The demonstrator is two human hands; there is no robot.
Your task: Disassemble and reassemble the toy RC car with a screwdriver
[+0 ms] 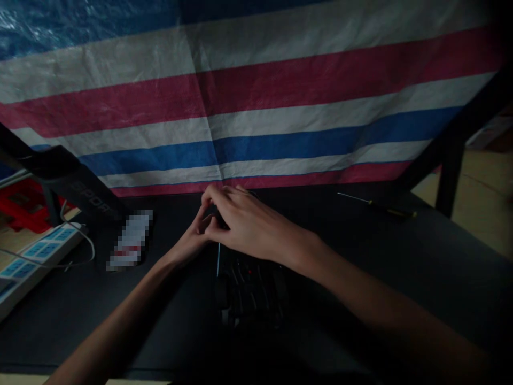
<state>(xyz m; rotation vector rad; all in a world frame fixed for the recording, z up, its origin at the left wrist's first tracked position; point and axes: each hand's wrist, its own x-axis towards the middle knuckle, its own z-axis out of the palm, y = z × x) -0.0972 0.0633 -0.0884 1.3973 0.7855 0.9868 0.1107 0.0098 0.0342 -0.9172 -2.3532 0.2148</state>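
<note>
A black toy car [251,291] with dark wheels lies on the black table in front of me, its far end covered by my hands. My right hand [250,222] arches over that far end, fingers bent and thumb drawn in toward the fingers. Against it from the left, my left hand [200,227] has its fingers curled, their tips meeting those of the right. Whatever the fingers grip is dark and hidden between them. A thin pale rod [218,260] points down from beneath the hands along the car's left side; its upper end is out of sight.
On the right of the table [433,267] lies a screwdriver [395,210] with a yellow-and-black handle. A blurred-out white packet [131,239] sits left, near a padded black post [86,184]. A power strip [40,256] with a cable runs along the left edge. Striped sheeting [256,96] hangs behind.
</note>
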